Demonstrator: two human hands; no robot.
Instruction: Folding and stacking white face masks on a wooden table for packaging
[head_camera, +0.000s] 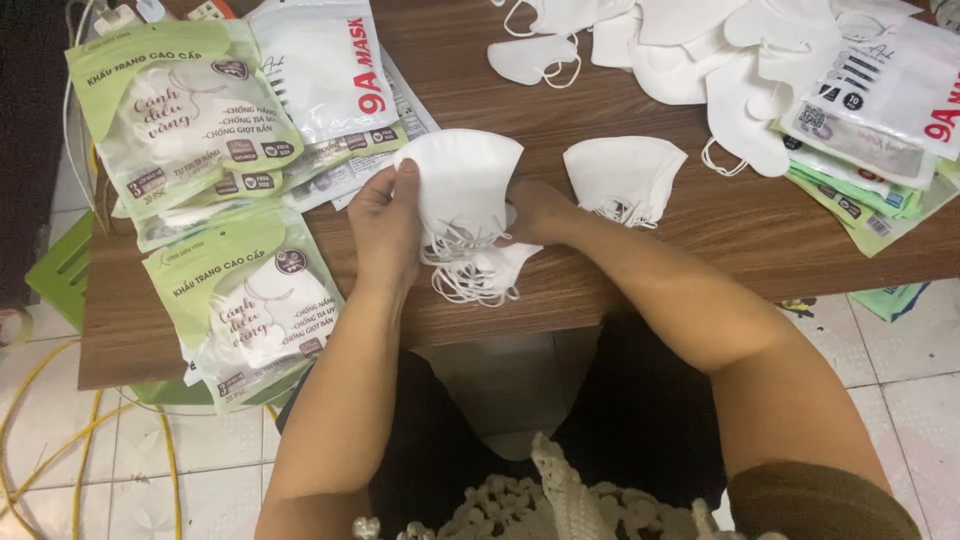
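Left hand (385, 225) fingers closed on a stack of folded white masks (462, 190), right hand (535, 210) gripping its far side, over the wooden bench (600, 270), one folded mask (622, 175) just beside, two green-topped packets (185, 120) of masks at left, loose mask heap (700, 60) beyond.

Matt white cloth masks (465, 185), glossy plastic packets (190, 120), smooth brown wood-grain table (640, 270).

We see the left hand (385, 225) and right hand (535, 212) gripping a stack of white folded face masks (460, 190) over the wooden table (600, 270). At three o'clock lies another mask stack (625, 175); at nine o'clock, green mask packets (180, 120).
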